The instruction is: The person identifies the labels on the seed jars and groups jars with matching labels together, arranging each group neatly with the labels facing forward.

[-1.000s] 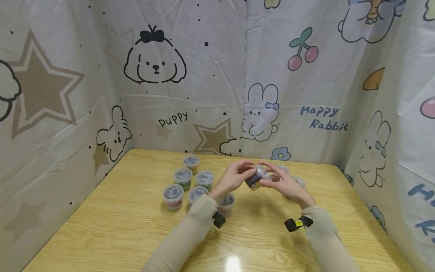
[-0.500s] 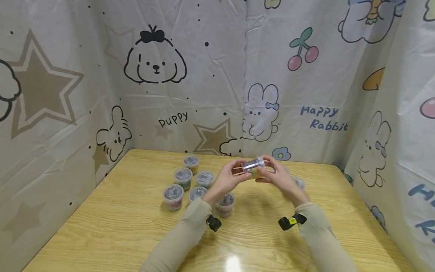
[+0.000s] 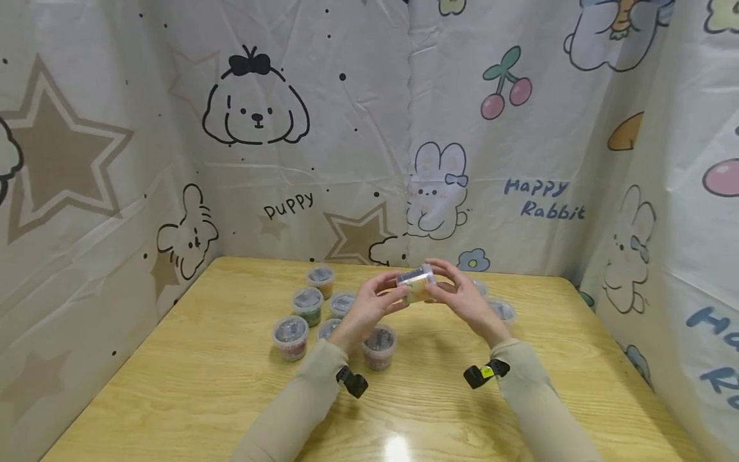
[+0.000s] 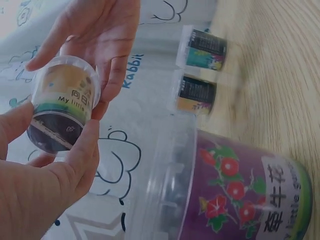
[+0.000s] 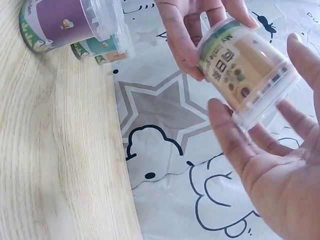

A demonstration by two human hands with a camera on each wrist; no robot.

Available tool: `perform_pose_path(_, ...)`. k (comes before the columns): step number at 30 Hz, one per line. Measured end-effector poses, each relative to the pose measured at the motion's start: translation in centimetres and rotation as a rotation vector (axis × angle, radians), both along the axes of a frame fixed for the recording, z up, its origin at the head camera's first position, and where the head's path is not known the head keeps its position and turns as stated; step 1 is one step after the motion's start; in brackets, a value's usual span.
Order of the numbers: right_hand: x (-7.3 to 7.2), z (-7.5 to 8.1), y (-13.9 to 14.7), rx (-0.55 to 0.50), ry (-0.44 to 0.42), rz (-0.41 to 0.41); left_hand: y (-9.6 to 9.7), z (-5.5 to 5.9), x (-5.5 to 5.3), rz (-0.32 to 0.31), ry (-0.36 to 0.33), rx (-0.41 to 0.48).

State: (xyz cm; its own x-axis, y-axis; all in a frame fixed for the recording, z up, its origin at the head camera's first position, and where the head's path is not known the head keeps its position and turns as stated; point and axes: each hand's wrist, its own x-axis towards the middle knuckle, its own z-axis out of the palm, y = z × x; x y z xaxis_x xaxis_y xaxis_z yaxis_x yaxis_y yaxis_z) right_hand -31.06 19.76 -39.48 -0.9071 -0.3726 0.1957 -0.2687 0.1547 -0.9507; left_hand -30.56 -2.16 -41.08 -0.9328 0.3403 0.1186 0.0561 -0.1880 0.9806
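Note:
Both hands hold a small clear plastic tub (image 3: 416, 285) tilted on its side above the table. In the left wrist view the tub (image 4: 62, 97) shows an orange label with a green band, printed characters and a dark base. My left hand (image 3: 367, 307) grips it by the base end, thumb on the near side. My right hand (image 3: 464, 301) has thumb and fingers spread round the lid end. The lid (image 5: 265, 97) is on the tub in the right wrist view. Beneath my left forearm stands a purple-labelled tub (image 4: 230, 190) with red flowers.
Several lidded tubs stand at the left on the wooden table (image 3: 190, 359), including a reddish one (image 3: 290, 338) and a green one (image 3: 307, 305). Two more, one of them a grey-lidded tub (image 3: 501, 310), stand behind my right hand. A printed cloth (image 3: 358, 128) surrounds the table.
The tub has turned in my hands from its dark-labelled side to the orange printed side, and moved slightly left and up. The head view has shifted a little.

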Motion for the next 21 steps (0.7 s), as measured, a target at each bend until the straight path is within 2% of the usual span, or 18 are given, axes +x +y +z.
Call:
perform_pose_path(4,0.1,0.1,-0.1,-0.002,0.031,0.026,-0.3,-0.1,-0.2,-0.019,-0.023,0.049)
perform_pose_path(9,0.1,0.2,-0.3,0.033,0.067,0.047,-0.6,-0.2,-0.3,-0.040,-0.043,0.060)
perform_pose_path(17,-0.1,0.4,-1.0,0.095,0.063,-0.042,-1.1,-0.1,-0.3,-0.018,-0.042,0.077)
perform_pose_path(21,-0.3,0.6,-1.2,0.098,0.053,-0.048,-1.4,-0.1,-0.5,-0.020,-0.041,0.076)
